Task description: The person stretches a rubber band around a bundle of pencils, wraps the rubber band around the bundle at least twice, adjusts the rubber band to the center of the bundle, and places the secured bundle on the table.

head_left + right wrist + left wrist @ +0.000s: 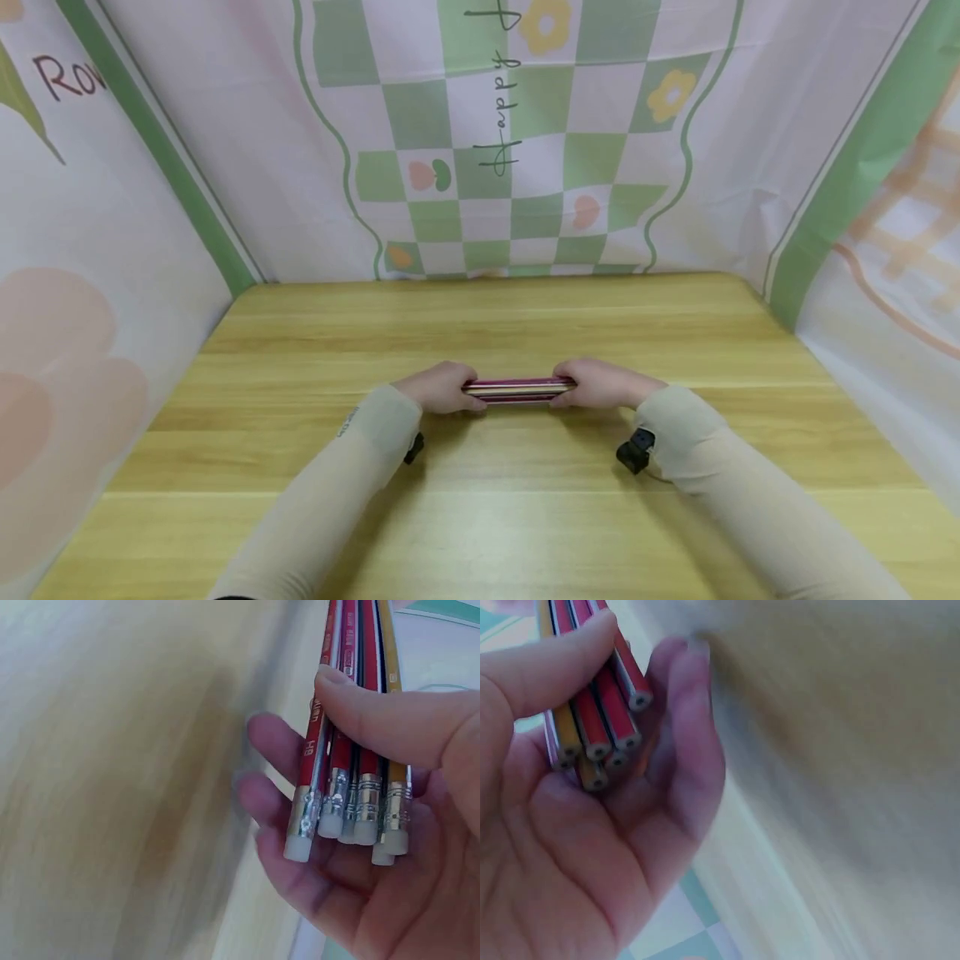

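On wooden table (315,467), near centre: bundle of pencils (517,389) lying level, crosswise to the viewer, gripped at both ends.

Left hand (438,387): curled round left end of bundle. From left wrist view, thumb (547,667) pressed across top of bundle, fingers (694,742) cupped beneath; unsharpened flat ends (604,750) visible in palm, cores showing as dark dots. Colours there: red and yellow-orange.

Right hand (600,385): curled round right end of bundle. From right wrist view, thumb (390,716) laid across pencils, fingers (274,806) bent underneath. White erasers (352,829) in metal ferrules (364,799) resting over palm, not level with one another; leftmost eraser sitting lowest and furthest from the rest. Shafts mostly red, one yellow-orange at the right edge, one dark. Lettering on one red shaft, too small to read in full.

Both hands: holding, neither wide nor empty. Exact pencil count: cannot tell.

Forearms covered by pale sleeves (330,508); small black device (636,450) under right wrist, another under left wrist.

Behind and to both sides of table: cloth backdrop (510,150) with green-and-white checks, yellow flowers and pink shapes. Table surface blurred in both wrist views.
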`<state>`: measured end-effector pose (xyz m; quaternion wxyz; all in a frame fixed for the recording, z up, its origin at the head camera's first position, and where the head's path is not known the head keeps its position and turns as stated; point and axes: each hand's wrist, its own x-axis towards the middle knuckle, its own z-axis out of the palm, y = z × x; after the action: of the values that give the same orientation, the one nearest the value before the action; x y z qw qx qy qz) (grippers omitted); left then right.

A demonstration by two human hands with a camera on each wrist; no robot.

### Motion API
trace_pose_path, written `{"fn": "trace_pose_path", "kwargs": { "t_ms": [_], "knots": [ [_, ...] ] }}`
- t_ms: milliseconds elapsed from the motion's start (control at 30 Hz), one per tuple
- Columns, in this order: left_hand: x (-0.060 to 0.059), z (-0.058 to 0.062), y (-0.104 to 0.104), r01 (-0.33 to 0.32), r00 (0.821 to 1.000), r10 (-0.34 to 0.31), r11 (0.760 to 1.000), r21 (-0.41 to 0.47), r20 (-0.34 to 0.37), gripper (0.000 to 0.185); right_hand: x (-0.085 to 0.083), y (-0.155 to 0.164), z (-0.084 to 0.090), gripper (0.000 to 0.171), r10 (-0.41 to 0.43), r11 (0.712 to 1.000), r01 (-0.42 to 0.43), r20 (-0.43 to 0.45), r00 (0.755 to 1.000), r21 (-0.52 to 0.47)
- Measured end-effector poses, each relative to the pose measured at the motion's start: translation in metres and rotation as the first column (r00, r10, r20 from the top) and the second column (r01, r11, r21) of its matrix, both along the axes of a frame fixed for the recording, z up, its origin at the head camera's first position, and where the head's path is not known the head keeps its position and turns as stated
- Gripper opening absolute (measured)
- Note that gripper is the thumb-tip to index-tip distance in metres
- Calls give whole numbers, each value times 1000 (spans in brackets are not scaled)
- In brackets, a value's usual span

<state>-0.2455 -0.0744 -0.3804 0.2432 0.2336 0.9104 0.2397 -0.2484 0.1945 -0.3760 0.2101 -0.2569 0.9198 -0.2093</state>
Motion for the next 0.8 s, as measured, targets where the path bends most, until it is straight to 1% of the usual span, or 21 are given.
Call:
{"fn": "trace_pose_path", "kwargs": {
  "t_ms": [67,167,267,367,467,600,700,800],
  "knots": [
    [1,2,-1,-15,999,13,999,42,42,15,0,1,2,17,-6,999,6,13,1000,-41],
    [2,4,-4,-16,996,9,997,79,85,16,2,4,3,19,2,994,4,54,999,-109],
    [3,2,-6,-10,994,-2,994,112,107,21,6,6,3,24,1,983,23,130,991,-183],
    [5,-2,-6,3,997,-14,990,138,81,29,9,9,2,28,-9,969,58,196,981,-242],
    [9,-6,-4,-8,1000,4,989,147,29,34,12,11,-1,31,-25,954,91,228,973,-287],
    [16,-9,-1,-31,999,34,989,143,-20,37,18,12,-3,35,-54,941,115,194,980,-319],
    [21,-8,1,-8,997,18,992,128,-71,37,23,12,-5,38,-79,932,128,154,985,-340],
    [25,-8,3,24,992,-10,993,115,-126,38,28,14,-8,39,-108,921,153,143,984,-358]
  ]
}}
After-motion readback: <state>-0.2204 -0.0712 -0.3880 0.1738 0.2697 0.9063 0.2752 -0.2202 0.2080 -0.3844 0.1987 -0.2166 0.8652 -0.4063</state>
